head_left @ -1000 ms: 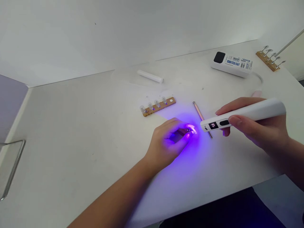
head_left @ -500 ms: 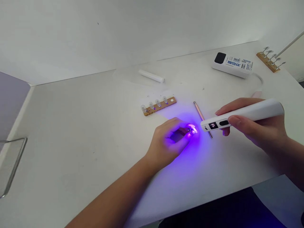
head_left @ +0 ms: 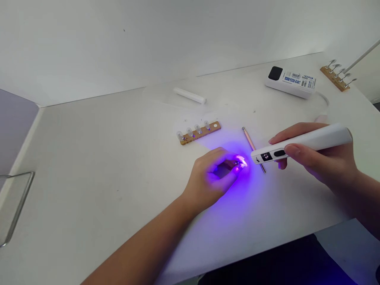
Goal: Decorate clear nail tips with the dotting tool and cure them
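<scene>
My left hand [head_left: 209, 178] pinches a small shiny piece [head_left: 241, 161] between thumb and fingertips; glare blurs its shape. In my right hand [head_left: 320, 158] is a white handheld lamp [head_left: 311, 139], its thumb beside the dark button and lit display. The lamp's front end points at the pinched piece, a small gap apart, and violet light covers my left fingertips and the table there. A pink stick tool with metal ends [head_left: 249, 138] lies partly under the lamp's tip. Behind my left hand, a wooden strip [head_left: 203, 133] bears several clear nail-shaped tips.
A white stick [head_left: 190, 95] lies at the back. Toward the back right are a white box-like device [head_left: 292, 82] with a cable and another wooden strip [head_left: 334, 79] bearing clips. A metal handle [head_left: 20, 206] is at the left edge, and a wall rises behind the table.
The digits on the lamp's display look different. Both hands have stayed almost still, with the violet light still on the pinched piece.
</scene>
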Available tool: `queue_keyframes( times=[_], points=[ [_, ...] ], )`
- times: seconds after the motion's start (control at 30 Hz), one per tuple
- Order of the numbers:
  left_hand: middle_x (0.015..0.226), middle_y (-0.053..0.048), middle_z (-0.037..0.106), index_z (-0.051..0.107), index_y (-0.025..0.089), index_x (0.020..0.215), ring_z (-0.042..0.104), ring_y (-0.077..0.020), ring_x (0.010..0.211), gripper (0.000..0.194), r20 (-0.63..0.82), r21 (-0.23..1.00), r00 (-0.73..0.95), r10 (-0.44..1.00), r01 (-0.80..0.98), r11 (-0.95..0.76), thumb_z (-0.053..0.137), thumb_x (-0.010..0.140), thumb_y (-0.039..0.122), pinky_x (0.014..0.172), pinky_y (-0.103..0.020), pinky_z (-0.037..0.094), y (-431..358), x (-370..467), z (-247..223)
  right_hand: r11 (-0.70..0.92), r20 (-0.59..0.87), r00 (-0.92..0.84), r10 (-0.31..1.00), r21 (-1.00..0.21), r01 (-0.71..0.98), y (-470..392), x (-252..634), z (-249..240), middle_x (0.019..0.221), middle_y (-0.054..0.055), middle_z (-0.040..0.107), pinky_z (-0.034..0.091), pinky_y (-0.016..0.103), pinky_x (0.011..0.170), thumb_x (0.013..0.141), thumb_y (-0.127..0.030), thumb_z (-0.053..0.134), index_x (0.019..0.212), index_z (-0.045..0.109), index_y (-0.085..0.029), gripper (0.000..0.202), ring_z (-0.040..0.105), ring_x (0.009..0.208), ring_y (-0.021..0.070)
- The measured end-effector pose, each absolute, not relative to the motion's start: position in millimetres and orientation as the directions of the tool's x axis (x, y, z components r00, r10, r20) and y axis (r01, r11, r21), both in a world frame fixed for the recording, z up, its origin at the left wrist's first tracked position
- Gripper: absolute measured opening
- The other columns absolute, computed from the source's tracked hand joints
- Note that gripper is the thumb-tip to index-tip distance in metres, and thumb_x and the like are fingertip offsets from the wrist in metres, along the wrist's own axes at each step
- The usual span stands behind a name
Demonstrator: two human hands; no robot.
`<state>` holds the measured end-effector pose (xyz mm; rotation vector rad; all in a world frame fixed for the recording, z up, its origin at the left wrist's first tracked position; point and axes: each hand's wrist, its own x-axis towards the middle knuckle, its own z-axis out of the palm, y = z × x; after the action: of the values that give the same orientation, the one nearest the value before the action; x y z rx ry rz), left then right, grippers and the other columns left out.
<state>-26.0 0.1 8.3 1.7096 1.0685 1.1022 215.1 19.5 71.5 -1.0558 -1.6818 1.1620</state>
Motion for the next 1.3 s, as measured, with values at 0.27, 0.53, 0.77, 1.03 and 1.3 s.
queue_keyframes(
  times=[0.27,0.53,0.77,1.03,1.3],
  points=[
    [0.083,-0.004,0.078,0.076,0.021,0.092,0.071,-0.0165,0.074,0.009,0.240,0.921,0.264,0.934,0.243,-0.305,0.069,0.090,0.015,0.069,-0.030,0.059,-0.4,-25.9,8.4,0.218,0.150,-0.312,0.938,-0.956,0.195,20.1,216.9,70.1,0.064,0.001,0.075,0.051,0.028,0.048,0.094,-0.032,0.081,0.095,0.085,-0.025,0.008,0.068,0.055,0.0148],
    [0.085,-0.003,0.080,0.077,0.020,0.094,0.071,-0.0144,0.074,0.010,0.265,0.912,0.273,0.925,0.239,-0.332,0.071,0.090,0.012,0.068,-0.027,0.058,-1.2,-26.4,7.5,0.199,0.133,-0.306,0.943,-0.961,0.194,20.1,215.9,72.6,0.064,0.001,0.075,0.054,0.027,0.050,0.093,-0.031,0.081,0.094,0.086,-0.025,0.008,0.068,0.055,0.0145],
    [0.084,-0.004,0.080,0.076,0.019,0.093,0.071,-0.0145,0.072,0.011,0.284,0.911,0.265,0.921,0.226,-0.345,0.070,0.089,0.011,0.067,-0.027,0.058,-1.5,-25.1,6.4,0.211,0.147,-0.307,0.940,-0.960,0.185,20.0,216.5,71.1,0.063,0.000,0.075,0.054,0.026,0.049,0.094,-0.032,0.081,0.095,0.086,-0.025,0.009,0.068,0.056,0.0135],
    [0.086,-0.004,0.081,0.077,0.018,0.093,0.071,-0.0134,0.074,0.010,0.285,0.909,0.268,0.920,0.230,-0.348,0.071,0.090,0.011,0.068,-0.025,0.058,-1.5,-25.5,6.6,0.187,0.119,-0.292,0.949,-0.958,0.219,18.6,217.5,72.9,0.063,0.000,0.075,0.050,0.026,0.048,0.095,-0.039,0.080,0.093,0.085,-0.025,0.014,0.065,0.055,0.0115],
    [0.087,-0.005,0.081,0.076,0.018,0.093,0.072,-0.0143,0.075,0.009,0.289,0.914,0.265,0.920,0.211,-0.348,0.070,0.090,0.012,0.069,-0.026,0.058,-1.6,-24.6,5.4,0.209,0.134,-0.303,0.944,-0.950,0.232,19.2,215.6,74.8,0.063,0.000,0.074,0.050,0.028,0.048,0.096,-0.041,0.079,0.094,0.086,-0.027,0.016,0.066,0.055,0.0134]
  ],
)
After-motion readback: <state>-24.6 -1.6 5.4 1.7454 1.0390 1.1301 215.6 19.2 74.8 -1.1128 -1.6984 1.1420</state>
